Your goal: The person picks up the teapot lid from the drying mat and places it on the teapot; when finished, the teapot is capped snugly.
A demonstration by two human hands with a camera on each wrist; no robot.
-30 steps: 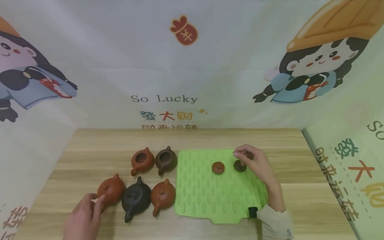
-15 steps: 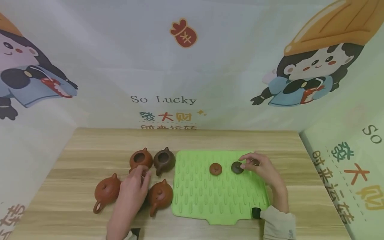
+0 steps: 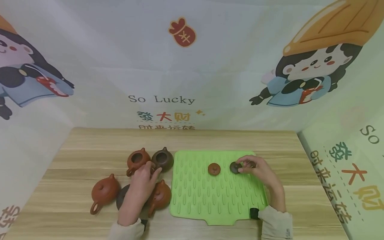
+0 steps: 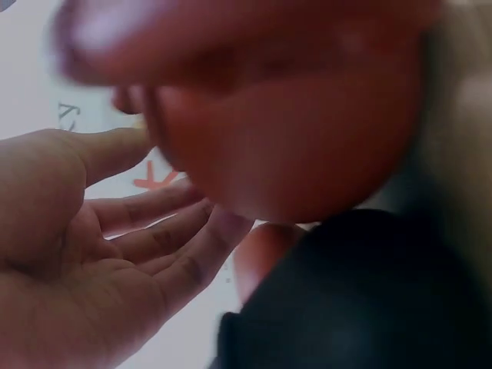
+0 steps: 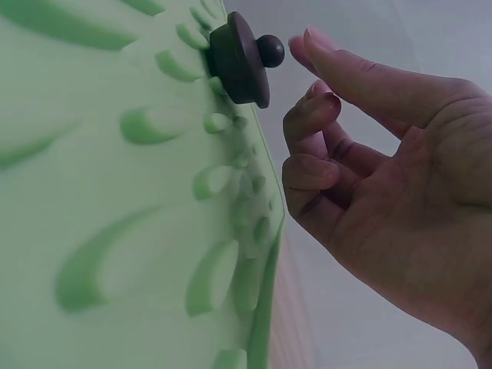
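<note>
My left hand (image 3: 141,181) reaches over the teapots, its fingers by the uncovered reddish teapot (image 3: 132,163) and the uncovered dark brown teapot (image 3: 166,163). In the left wrist view that hand's fingers are loosely extended beside a blurred reddish teapot (image 4: 300,146). Under the left forearm lies the black teapot (image 3: 121,197), partly hidden. My right hand (image 3: 260,170) hovers by a dark teapot lid (image 3: 235,168) on the green mat (image 3: 216,200). The right wrist view shows a small gap between its thumb and fingertips and the lid's knob (image 5: 270,51). A reddish-brown lid (image 3: 214,169) lies left of the dark one.
A lidded reddish teapot (image 3: 105,192) stands at the far left, and another lidded teapot (image 3: 162,196) sits against the mat's left edge. The wooden table (image 3: 90,143) meets a printed cloth backdrop (image 3: 222,73) behind and at the sides.
My left hand has left the far-left teapot and moved right and forward to the uncovered teapots. My right hand has stayed by the dark lid, its fingers shifting slightly around it.
</note>
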